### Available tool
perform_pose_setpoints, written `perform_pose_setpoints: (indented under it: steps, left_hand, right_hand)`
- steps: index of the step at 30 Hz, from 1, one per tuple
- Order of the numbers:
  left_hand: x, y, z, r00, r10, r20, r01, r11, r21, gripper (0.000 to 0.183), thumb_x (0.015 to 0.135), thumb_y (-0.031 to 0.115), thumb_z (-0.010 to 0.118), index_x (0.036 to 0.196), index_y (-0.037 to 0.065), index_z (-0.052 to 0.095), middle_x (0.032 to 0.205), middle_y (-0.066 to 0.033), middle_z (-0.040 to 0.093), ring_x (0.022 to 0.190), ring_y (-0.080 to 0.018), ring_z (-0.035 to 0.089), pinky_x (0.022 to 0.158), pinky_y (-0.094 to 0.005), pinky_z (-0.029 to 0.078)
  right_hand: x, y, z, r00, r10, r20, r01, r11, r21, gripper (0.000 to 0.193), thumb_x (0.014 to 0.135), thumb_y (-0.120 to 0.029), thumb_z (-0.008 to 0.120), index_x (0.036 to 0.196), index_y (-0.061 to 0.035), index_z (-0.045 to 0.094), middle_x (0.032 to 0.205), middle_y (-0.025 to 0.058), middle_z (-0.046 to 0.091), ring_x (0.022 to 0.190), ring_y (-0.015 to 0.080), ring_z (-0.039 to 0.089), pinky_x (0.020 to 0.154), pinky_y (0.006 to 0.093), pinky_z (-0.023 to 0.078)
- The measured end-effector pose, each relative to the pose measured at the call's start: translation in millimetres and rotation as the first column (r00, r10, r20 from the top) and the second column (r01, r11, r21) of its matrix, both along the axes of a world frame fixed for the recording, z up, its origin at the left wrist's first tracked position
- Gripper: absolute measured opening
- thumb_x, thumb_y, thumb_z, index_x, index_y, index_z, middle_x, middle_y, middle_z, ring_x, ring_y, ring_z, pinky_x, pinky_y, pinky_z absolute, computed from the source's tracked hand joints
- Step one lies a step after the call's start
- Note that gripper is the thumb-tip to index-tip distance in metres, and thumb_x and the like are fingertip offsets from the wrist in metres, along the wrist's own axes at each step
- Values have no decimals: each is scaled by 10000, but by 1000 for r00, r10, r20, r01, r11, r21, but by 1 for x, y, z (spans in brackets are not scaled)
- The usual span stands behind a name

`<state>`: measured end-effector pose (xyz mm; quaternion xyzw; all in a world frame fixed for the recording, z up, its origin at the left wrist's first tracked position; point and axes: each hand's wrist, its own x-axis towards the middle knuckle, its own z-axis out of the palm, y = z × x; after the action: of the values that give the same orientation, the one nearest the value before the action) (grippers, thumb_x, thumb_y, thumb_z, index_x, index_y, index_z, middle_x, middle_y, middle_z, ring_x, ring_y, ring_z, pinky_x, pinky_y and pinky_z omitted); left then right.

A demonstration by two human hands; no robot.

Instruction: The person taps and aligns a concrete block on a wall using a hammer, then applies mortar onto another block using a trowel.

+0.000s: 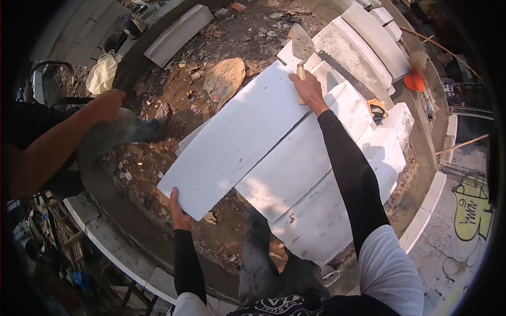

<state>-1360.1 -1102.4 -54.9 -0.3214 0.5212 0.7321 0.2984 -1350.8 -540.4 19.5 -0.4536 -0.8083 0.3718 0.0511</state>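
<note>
A long white lightweight concrete block point(237, 134) slants across the middle, overlapping the stacked blocks beside it. My left hand point(179, 211) grips its near left end, fingers partly hidden by the block. At the far right end, my right hand point(310, 92) is closed round the wooden handle of a trowel point(302, 45) and rests against the block's edge. The trowel's grey, mortar-stained blade points away from me. More white blocks point(295, 174) lie to the right under my right arm. A handsaw point(377, 110) with an orange and black handle lies on the stack.
A co-worker's arm point(63, 134) reaches in from the left. Rubble and soil point(142, 168) cover the ground, with a crumpled sack point(225, 79) on it. A curved low wall point(121, 250) surrounds me. An orange object point(414, 80) lies by the far right blocks.
</note>
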Motion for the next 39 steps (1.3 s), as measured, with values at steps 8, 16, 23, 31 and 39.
perform_pose_setpoints:
  steps: [8,16,23,31,39]
  left_hand:
    - [14,-72,198,977,-190,-97,168,966,-197,559,973,351,678,1395,5,556,1310,-132,653,1196,-288,652,1058,-432,518]
    - [39,-52,357,923,-283,-261,170,908,-382,648,963,431,653,1429,2,517,1267,-126,637,1125,-260,646,963,-367,518]
    - [41,-104,480,898,-290,-331,-5,746,-666,644,947,443,610,1449,45,548,1400,-169,597,1271,-384,555,1077,-539,443]
    - [9,-98,521,778,-602,-180,447,732,-514,724,906,531,622,1453,67,521,1432,-162,552,1322,-366,505,1092,-563,415]
    - [126,60,506,435,-845,-311,656,534,-533,649,939,356,660,1433,-35,503,1333,-185,598,1223,-366,583,1051,-526,479]
  right_hand:
    - [7,-70,-11,995,47,-93,-72,957,-282,543,854,-455,682,1133,11,660,1105,254,727,1080,428,687,950,475,517]
    - [25,-124,27,959,-148,-242,1,855,-519,461,862,-428,664,1064,-13,663,990,195,731,968,387,701,863,450,531]
    - [154,-165,160,876,-331,-350,119,852,-510,428,928,-414,658,1037,-8,576,804,127,594,737,238,594,683,421,486]
    - [374,-197,256,725,-642,-250,455,719,-526,406,921,-399,647,1083,-32,582,846,137,653,780,280,650,731,429,508]
    - [650,-270,241,241,-929,-281,775,358,-521,366,942,-386,659,1079,-50,605,841,22,590,804,151,576,740,367,488]
